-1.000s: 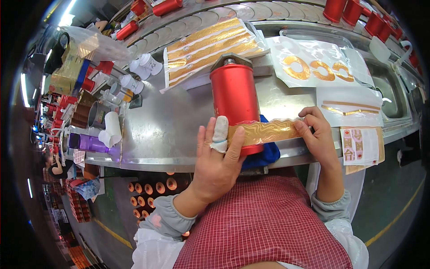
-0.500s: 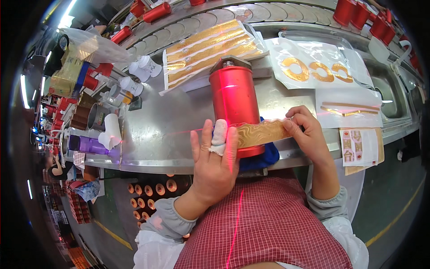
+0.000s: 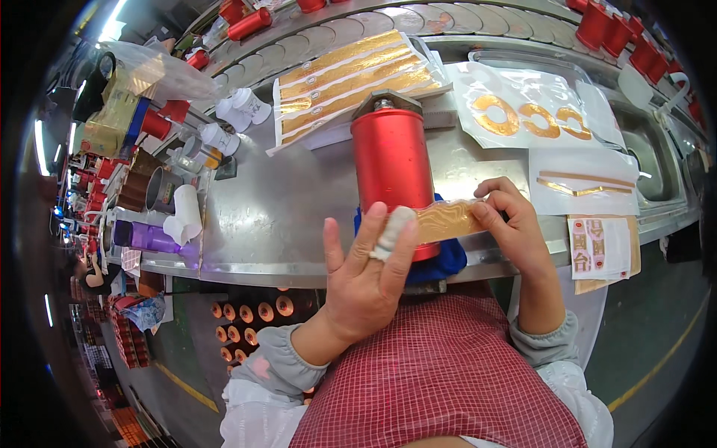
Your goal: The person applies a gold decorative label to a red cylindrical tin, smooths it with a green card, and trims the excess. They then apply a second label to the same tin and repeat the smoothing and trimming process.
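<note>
A shiny red cylinder (image 3: 392, 157) lies on a holder at the table's front edge, with a metal hex piece (image 3: 386, 103) at its far end. Across its near end runs a gold wavy-edged label strip (image 3: 448, 220). My right hand (image 3: 509, 218) pinches the strip's right end between thumb and fingers, off the cylinder. My left hand (image 3: 370, 272) rests with spread fingers over the strip's left part, and hides it; one finger wears a white wrap (image 3: 393, 231). Blue cloth (image 3: 448, 261) shows under the cylinder.
Gold label sheets (image 3: 351, 82) lie behind the cylinder, and ring-shaped gold labels (image 3: 523, 112) lie to the right, near a sink (image 3: 648, 160). Thin gold strips (image 3: 586, 187) sit on white paper. At left stand a purple bottle (image 3: 149, 237), a paper roll (image 3: 187, 213) and white cups (image 3: 243, 108). A conveyor (image 3: 448, 19) runs behind.
My left hand has slid to the right along the strip and around the cylinder, its fingers more tilted. The right hand still holds the strip's end, almost unmoved.
</note>
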Action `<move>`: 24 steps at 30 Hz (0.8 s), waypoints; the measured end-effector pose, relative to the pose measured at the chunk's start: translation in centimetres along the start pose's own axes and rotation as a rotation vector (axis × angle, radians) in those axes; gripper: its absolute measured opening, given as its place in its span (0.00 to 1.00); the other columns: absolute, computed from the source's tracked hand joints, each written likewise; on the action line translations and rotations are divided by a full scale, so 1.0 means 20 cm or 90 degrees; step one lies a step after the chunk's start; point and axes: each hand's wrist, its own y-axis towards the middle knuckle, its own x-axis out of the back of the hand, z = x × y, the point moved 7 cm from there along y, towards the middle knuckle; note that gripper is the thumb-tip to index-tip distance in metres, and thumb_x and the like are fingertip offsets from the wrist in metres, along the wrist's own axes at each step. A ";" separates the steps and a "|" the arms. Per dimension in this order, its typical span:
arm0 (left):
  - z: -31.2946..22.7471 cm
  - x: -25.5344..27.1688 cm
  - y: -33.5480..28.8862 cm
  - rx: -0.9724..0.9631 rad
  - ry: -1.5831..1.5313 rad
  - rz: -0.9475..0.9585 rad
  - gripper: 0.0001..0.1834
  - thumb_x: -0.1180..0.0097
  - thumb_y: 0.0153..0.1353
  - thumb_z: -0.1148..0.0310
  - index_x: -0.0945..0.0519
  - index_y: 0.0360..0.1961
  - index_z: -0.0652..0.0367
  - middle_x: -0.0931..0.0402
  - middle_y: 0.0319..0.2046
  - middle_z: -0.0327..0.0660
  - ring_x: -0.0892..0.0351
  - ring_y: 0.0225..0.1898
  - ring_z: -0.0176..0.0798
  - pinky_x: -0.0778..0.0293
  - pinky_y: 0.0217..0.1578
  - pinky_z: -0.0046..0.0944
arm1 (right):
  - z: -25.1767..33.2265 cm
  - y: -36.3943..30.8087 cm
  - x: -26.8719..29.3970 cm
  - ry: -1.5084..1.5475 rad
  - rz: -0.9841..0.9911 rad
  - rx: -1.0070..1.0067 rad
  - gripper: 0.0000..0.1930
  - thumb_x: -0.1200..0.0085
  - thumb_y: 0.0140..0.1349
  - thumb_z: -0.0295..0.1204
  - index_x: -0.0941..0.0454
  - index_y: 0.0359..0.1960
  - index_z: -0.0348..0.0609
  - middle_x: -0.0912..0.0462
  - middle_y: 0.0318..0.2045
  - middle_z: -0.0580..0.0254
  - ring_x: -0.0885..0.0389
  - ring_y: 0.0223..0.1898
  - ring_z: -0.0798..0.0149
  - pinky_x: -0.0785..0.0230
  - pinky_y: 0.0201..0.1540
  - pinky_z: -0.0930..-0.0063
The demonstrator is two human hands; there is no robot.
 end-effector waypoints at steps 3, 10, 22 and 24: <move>-0.06 0.00 0.05 -0.045 0.015 0.033 0.29 0.40 0.56 0.68 0.29 0.60 0.54 0.23 0.54 0.46 0.36 0.67 0.49 0.67 0.69 0.66 | -0.01 0.00 0.00 0.029 0.014 -0.026 0.12 0.44 0.64 0.30 0.26 0.24 0.36 0.27 0.41 0.61 0.30 0.40 0.72 0.37 0.43 0.80; 0.04 0.04 -0.03 0.064 -0.070 -0.075 0.34 0.35 0.53 0.63 0.31 0.61 0.61 0.26 0.56 0.48 0.38 0.65 0.54 0.65 0.68 0.65 | 0.01 0.00 0.01 0.030 0.001 0.011 0.14 0.41 0.63 0.32 0.25 0.24 0.36 0.26 0.38 0.62 0.30 0.36 0.72 0.36 0.40 0.79; 0.24 0.09 0.18 0.101 -0.265 -0.003 0.20 0.40 0.54 0.70 0.23 0.50 0.58 0.27 0.49 0.47 0.37 0.56 0.55 0.52 0.64 0.60 | 0.25 -0.09 0.10 0.006 0.052 0.254 0.05 0.37 0.53 0.27 0.20 0.29 0.40 0.27 0.48 0.52 0.31 0.58 0.49 0.41 0.61 0.56; 0.22 0.08 0.25 0.062 -0.251 0.035 0.19 0.40 0.52 0.72 0.21 0.48 0.56 0.29 0.50 0.48 0.37 0.57 0.55 0.53 0.64 0.59 | 0.26 -0.11 0.09 0.015 0.057 0.258 0.06 0.35 0.50 0.25 0.20 0.28 0.41 0.26 0.48 0.51 0.31 0.58 0.46 0.40 0.61 0.54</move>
